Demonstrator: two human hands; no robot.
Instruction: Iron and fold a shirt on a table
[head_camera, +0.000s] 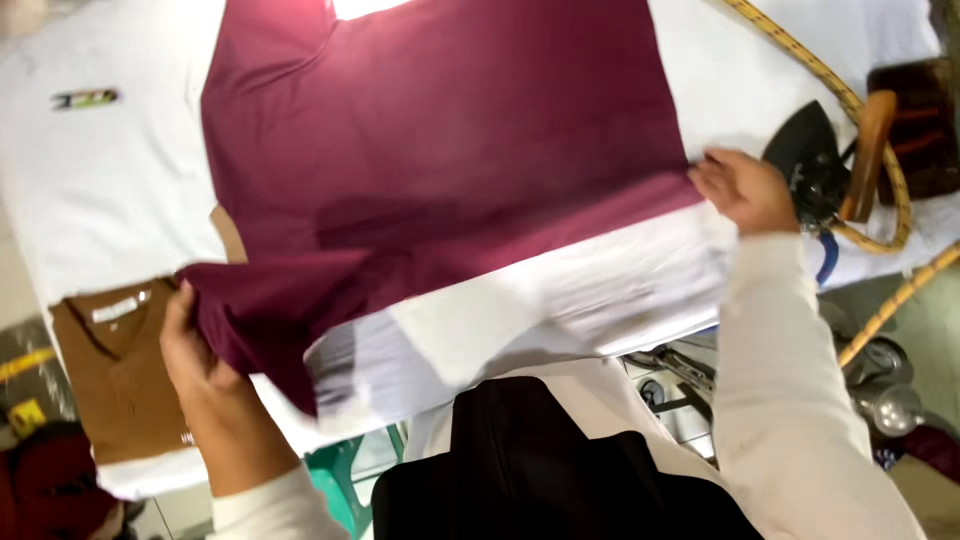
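maroon garment (440, 130) | white table cover (110, 190) | brown shirt (120, 375) | iron (805, 150), seemingly black

A white-covered counter (110, 190) fills most of the view, its padded top running from the left edge to the right. A maroon garment (440, 140) lies spread flat across its middle, one corner lifted off the cloth at the near left. A brown collared shirt (120, 370) lies folded on the near left end, just beside that corner. At the right end a dark iron (815, 160) with a wooden handle rests on the cover, and a braided yellow cord (800, 50) runs across the cloth and loops around it.
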